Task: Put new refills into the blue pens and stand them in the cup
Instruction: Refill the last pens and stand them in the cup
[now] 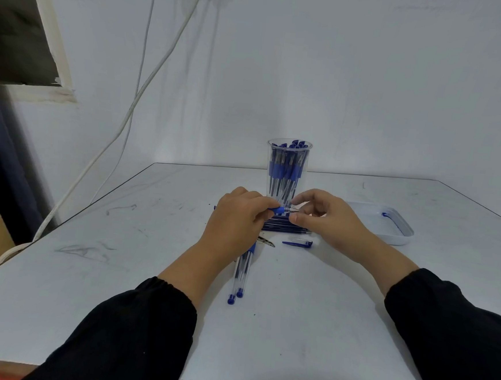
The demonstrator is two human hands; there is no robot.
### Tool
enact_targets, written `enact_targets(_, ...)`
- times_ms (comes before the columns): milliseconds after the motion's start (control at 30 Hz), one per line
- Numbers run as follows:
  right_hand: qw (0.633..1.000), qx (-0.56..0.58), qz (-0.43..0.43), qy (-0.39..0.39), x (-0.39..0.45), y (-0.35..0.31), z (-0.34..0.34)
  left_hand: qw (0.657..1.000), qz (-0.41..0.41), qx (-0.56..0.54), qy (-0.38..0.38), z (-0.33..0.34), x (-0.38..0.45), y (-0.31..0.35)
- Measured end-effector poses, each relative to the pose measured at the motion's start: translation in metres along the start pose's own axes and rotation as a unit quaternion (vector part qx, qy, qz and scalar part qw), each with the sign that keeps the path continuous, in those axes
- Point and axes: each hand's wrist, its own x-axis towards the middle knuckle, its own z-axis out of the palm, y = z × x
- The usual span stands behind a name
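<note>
Pinching the blue pen (277, 210) at mid-frame in my left hand (235, 218), right hand (325, 216) nipping its tip just before the cup (287, 168), I might fumble that tip onto the refills (285, 226) below.

Two hands (238, 219), one cup (287, 168), one tray (402, 231)

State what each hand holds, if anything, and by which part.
The left hand grips a blue pen by its blue grip section. The right hand pinches the pen's tip end; the exact piece there is too small to tell.
</note>
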Motion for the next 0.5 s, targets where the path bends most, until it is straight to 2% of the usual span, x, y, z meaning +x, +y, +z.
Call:
enact_targets(333,1.000,-0.006,0.016,0.000,0.0002,-0.0016,0.0040,1.000,0.028,-0.010,0.009,0.0008,-0.0005,-0.0013)
enact_targets(500,1.000,-0.022,-0.019,-0.003,0.0008,0.0041,0.0006,1.000,0.022,-0.012,0.006,-0.0012,-0.0005,-0.0004)
